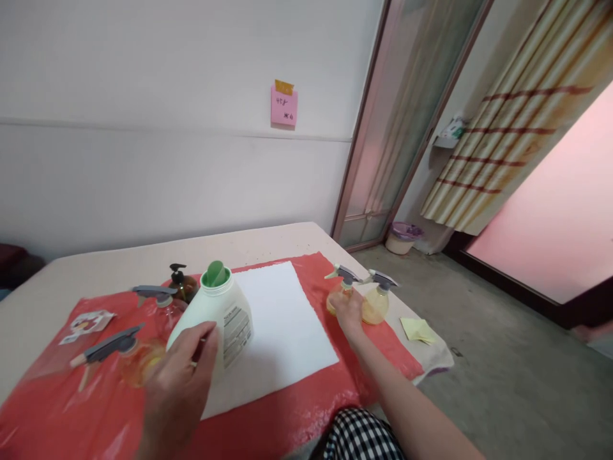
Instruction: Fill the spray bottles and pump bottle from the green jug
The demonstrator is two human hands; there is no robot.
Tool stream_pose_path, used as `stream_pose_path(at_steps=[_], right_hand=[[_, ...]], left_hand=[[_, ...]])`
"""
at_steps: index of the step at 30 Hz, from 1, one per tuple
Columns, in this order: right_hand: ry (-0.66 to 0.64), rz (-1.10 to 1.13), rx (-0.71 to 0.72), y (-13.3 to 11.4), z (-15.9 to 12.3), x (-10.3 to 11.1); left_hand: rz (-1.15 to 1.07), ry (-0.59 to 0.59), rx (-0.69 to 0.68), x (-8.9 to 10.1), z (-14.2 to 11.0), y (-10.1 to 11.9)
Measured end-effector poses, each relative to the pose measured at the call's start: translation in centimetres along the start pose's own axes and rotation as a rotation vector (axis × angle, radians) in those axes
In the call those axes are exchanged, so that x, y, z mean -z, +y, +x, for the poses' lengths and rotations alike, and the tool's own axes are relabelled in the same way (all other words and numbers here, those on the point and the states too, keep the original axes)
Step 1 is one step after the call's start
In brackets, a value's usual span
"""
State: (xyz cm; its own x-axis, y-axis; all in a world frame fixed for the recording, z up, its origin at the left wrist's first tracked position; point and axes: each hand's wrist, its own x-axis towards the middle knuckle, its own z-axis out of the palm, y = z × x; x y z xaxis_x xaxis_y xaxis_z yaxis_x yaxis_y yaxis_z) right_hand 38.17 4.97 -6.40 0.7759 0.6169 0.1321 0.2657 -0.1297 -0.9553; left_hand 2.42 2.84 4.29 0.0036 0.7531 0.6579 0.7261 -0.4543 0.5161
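Two hands reach over a red plastic sheet [306,436] spread on a pale table [268,239], with a white square sheet [287,332] lying across its middle. At the lower left of the frame, the left hand [179,383] is against the near side of a large white jug [237,326], fingers curled; whether they close around a handle cannot be told, as the hand itself covers that part. The jug stands upright left of centre, its neck ringed in green, with a green scoop-like piece [216,273] sticking up from the opening. Right of centre, the right hand [349,310] is wrapped around the body of a yellowish spray bottle [331,301], a narrow, closed hold, below the grey and pale-green trigger head. Just beside it on the right stands a second spray bottle [376,306], and farther right, near the table's edge, lie yellow paper notes [417,330]. Left of the jug are a brown pump bottle [190,289], a pinkish spray bottle [167,317] and, lower, an orange-tinted spray bottle [133,367] partly hidden by the left hand. A small printed packet [87,326] lies at the far left. A pink note [284,108] is taped to the wall, upper centre.
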Motion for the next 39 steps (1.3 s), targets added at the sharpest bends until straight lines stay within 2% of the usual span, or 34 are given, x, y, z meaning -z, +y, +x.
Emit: stream_pose_path(at_steps=[3,6,8,10,13,15,18,22,24,27,28,30,33,35,36,37,39], right_hand=[[-0.041,0.050,-0.023,-2.1,-2.0,0.1],[-0.166,0.175,0.000,-6.2,-4.3,0.3],[-0.291,0.268,0.045,-9.8,-6.3,0.4],[-0.436,0.399,0.097,-13.4,-8.5,0.3],[-0.653,0.582,0.123,-17.6,-12.0,-0.1],[-0.762,0.674,0.096,-19.1,-13.8,-0.7],[-0.765,0.816,0.018,-20.2,-14.8,-1.8],[-0.551,1.018,-0.124,-20.9,-13.8,-3.0],[-0.473,1.071,-0.122,-21.2,-13.2,-3.2],[-0.469,1.076,-0.080,-21.1,-12.7,-3.1],[-0.477,1.077,-0.067,-20.9,-12.6,-2.9],[-0.490,1.086,-0.039,-20.5,-12.5,-2.7],[-0.594,1.080,0.008,-19.9,-12.1,-2.6],[-0.643,1.079,0.016,-19.6,-11.6,-2.6],[-0.642,1.088,0.006,-19.5,-11.4,-2.7],[-0.619,1.102,-0.015,-19.5,-11.2,-2.8],[-0.540,1.134,-0.074,-19.5,-11.1,-3.0]], left_hand=[[-0.152,-0.065,0.054,-0.4,-0.4,1.4],[-0.406,-0.183,0.198,-1.5,-1.4,3.5],[-0.608,-0.152,0.326,-2.7,-2.2,4.9],[-0.777,-0.081,0.346,-3.8,-2.9,6.1],[-0.876,-0.014,0.369,-4.5,-3.3,6.9],[-0.884,0.058,0.396,-4.3,-3.1,6.8],[-0.920,0.117,0.445,-3.5,-2.4,6.6],[-1.035,0.054,0.532,-2.8,-1.7,6.6],[-1.084,0.033,0.563,-2.6,-1.6,6.7],[-1.219,-0.010,0.594,-2.5,-1.6,6.6],[-1.294,-0.059,0.624,-2.5,-1.7,6.5],[-1.483,-0.246,0.749,-2.7,-1.9,6.1],[-1.743,-0.616,1.047,-3.1,-2.3,5.6],[-1.837,-0.768,1.215,-3.3,-2.5,5.7],[-1.854,-0.788,1.256,-3.4,-2.5,5.9],[-1.839,-0.751,1.246,-3.4,-2.6,6.2],[-1.659,-0.496,1.047,-3.7,-2.8,6.8]])
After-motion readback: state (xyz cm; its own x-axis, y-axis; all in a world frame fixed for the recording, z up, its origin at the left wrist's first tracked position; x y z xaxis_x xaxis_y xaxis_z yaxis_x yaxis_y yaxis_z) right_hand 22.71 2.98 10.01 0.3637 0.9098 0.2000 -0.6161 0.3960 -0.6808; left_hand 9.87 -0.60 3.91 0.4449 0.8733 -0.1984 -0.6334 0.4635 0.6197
